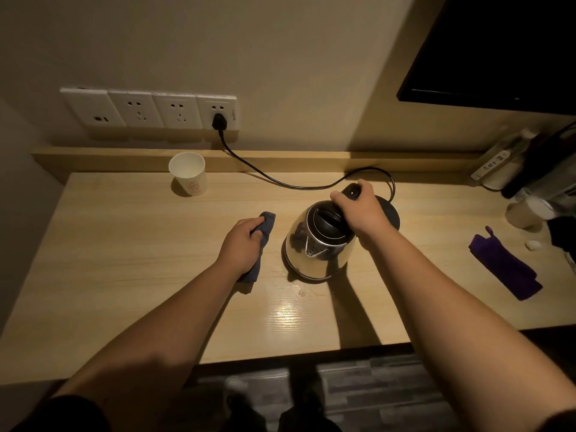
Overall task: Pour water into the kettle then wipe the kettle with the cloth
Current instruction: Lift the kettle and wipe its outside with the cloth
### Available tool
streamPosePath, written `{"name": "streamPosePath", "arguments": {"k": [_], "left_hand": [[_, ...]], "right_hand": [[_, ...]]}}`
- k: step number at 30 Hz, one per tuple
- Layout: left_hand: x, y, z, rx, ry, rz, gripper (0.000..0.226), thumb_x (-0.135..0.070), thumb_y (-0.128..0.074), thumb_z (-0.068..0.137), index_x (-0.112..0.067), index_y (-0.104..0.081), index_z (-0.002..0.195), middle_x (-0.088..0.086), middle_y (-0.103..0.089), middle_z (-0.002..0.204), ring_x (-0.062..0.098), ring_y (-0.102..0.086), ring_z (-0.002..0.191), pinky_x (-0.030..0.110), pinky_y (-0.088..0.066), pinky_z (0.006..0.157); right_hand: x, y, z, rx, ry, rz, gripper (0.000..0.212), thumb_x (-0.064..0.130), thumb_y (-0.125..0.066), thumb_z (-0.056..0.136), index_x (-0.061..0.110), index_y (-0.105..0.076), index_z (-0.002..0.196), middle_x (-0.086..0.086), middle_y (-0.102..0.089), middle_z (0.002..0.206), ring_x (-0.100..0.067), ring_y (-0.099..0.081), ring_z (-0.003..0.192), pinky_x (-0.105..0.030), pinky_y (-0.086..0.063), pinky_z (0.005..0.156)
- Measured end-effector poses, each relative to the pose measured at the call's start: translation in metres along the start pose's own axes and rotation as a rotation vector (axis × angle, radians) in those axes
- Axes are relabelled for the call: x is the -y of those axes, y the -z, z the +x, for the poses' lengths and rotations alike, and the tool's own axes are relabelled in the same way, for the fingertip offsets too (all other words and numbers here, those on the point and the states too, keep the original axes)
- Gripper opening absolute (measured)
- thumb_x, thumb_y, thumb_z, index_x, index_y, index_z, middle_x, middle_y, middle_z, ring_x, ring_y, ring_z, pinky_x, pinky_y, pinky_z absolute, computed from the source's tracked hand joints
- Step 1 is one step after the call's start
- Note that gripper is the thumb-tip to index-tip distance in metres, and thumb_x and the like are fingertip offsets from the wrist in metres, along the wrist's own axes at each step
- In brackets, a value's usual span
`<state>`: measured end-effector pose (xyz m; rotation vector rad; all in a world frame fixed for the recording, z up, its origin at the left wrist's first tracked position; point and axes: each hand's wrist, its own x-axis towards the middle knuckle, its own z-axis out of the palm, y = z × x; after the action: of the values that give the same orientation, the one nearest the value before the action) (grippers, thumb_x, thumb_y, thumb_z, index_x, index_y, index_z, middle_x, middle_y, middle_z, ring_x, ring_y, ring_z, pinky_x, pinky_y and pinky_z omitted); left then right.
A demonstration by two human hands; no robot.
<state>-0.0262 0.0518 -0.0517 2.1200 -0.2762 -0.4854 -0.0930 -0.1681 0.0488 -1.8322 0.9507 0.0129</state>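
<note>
Here the person is standing at a pale wooden bench (124, 275), both bare forearms reaching in from the bottom of the frame. Just right of centre, the right hand (361, 210) is closing around the black handle of a steel kettle (318, 247), which is tipping toward the viewer with its spout facing the lower edge of the frame; its black lid is sitting shut. The kettle is leaning off its dark round base (391, 213), part of which is showing behind the hand. Left of the kettle and apart from it, the left hand (241, 244) is clenching a blue cloth (263, 235), whose ends are sticking out above the fingers and below the wrist, down on the bench top. A small wet patch (300, 291) is glinting on the wood just below the kettle. In the upper left, a white paper cup (188, 174) is standing upright near the back ledge. A black cord (280, 182) is running from a plug in the wall sockets (149, 109) across to the base. At the right edge, a folded purple cloth (506, 268) is lying flat, well apart from the kettle.
</note>
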Motion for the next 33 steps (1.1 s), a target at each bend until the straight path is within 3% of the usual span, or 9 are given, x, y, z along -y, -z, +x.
{"name": "streamPosePath", "arguments": {"k": [4, 8, 11, 17, 21, 24, 27, 29, 33], "left_hand": [[-0.002, 0.001, -0.005, 0.015, -0.01, -0.058, 0.039, -0.011, -0.045, 0.099, -0.016, -0.05, 0.137, 0.0, -0.049, 0.136, 0.006, -0.043, 0.111, 0.017, -0.029, 0.092], [-0.004, -0.003, -0.014, 0.029, -0.025, -0.103, 0.04, -0.012, -0.045, 0.099, -0.017, -0.049, 0.138, -0.004, -0.048, 0.135, 0.004, -0.042, 0.113, 0.017, -0.028, 0.094], [-0.004, -0.008, -0.02, 0.034, -0.043, -0.123, 0.04, -0.012, -0.045, 0.099, -0.018, -0.049, 0.138, -0.006, -0.048, 0.133, 0.004, -0.043, 0.113, 0.016, -0.028, 0.093], [-0.008, -0.014, -0.023, 0.028, -0.036, -0.188, 0.039, -0.011, -0.045, 0.099, -0.017, -0.051, 0.136, -0.002, -0.05, 0.136, 0.012, -0.047, 0.12, 0.026, -0.034, 0.104], [-0.02, -0.015, -0.023, 0.014, -0.067, -0.213, 0.039, -0.013, -0.045, 0.098, -0.022, -0.051, 0.136, -0.008, -0.05, 0.133, 0.006, -0.047, 0.117, 0.017, -0.034, 0.097], [-0.037, -0.017, -0.024, -0.012, -0.146, -0.203, 0.039, -0.012, -0.045, 0.097, -0.023, -0.052, 0.134, -0.011, -0.05, 0.13, -0.006, -0.045, 0.113, 0.004, -0.031, 0.092], [-0.056, -0.019, -0.027, -0.038, -0.253, -0.141, 0.039, -0.013, -0.046, 0.097, -0.024, -0.052, 0.134, -0.015, -0.049, 0.128, -0.016, -0.041, 0.109, -0.001, -0.028, 0.09], [-0.067, -0.021, -0.03, -0.047, -0.348, -0.077, 0.039, -0.013, -0.048, 0.097, -0.023, -0.053, 0.134, -0.013, -0.049, 0.129, -0.009, -0.041, 0.114, 0.004, -0.03, 0.094], [-0.083, -0.025, -0.036, -0.042, -0.506, 0.062, 0.04, -0.011, -0.052, 0.095, -0.021, -0.054, 0.133, -0.006, -0.051, 0.134, 0.007, -0.043, 0.121, 0.016, -0.033, 0.1]], "right_hand": [[0.018, 0.009, 0.008, 0.228, -0.038, -0.104, 0.079, 0.026, -0.068, 0.085, 0.033, -0.024, 0.15, -0.014, -0.047, 0.13, -0.033, -0.06, 0.1, -0.048, -0.056, 0.086], [0.025, -0.001, 0.012, 0.147, -0.008, -0.295, 0.079, 0.039, -0.068, 0.087, 0.02, -0.024, 0.15, -0.011, -0.049, 0.131, -0.031, -0.056, 0.105, -0.044, -0.052, 0.085], [0.023, -0.003, 0.018, 0.131, 0.014, -0.342, 0.068, 0.033, -0.069, 0.085, 0.017, -0.034, 0.141, -0.012, -0.055, 0.122, -0.029, -0.059, 0.098, -0.045, -0.054, 0.085], [0.019, 0.015, 0.025, 0.172, 0.098, -0.343, 0.063, 0.033, -0.07, 0.082, 0.025, -0.041, 0.137, -0.002, -0.056, 0.103, -0.023, -0.06, 0.085, -0.032, -0.05, 0.061], [0.01, 0.036, 0.026, 0.213, 0.134, -0.216, 0.061, 0.035, -0.068, 0.083, 0.032, -0.042, 0.137, -0.002, -0.062, 0.104, -0.021, -0.068, 0.08, -0.025, -0.052, 0.053], [0.002, 0.039, 0.027, 0.259, 0.156, -0.147, 0.062, 0.032, -0.069, 0.084, 0.033, -0.043, 0.14, -0.005, -0.065, 0.103, -0.015, -0.071, 0.068, -0.02, -0.052, 0.05], [-0.001, 0.042, 0.031, 0.3, 0.172, -0.129, 0.063, 0.032, -0.07, 0.084, 0.035, -0.043, 0.141, -0.004, -0.064, 0.11, -0.019, -0.071, 0.078, -0.026, -0.055, 0.059], [-0.001, 0.043, 0.033, 0.309, 0.179, -0.127, 0.061, 0.032, -0.07, 0.084, 0.036, -0.044, 0.139, -0.002, -0.062, 0.115, -0.023, -0.069, 0.089, -0.03, -0.056, 0.066], [0.0, 0.039, 0.035, 0.322, 0.197, -0.105, 0.054, 0.031, -0.07, 0.083, 0.039, -0.048, 0.131, 0.0, -0.063, 0.111, -0.022, -0.067, 0.087, -0.025, -0.053, 0.061]]}}
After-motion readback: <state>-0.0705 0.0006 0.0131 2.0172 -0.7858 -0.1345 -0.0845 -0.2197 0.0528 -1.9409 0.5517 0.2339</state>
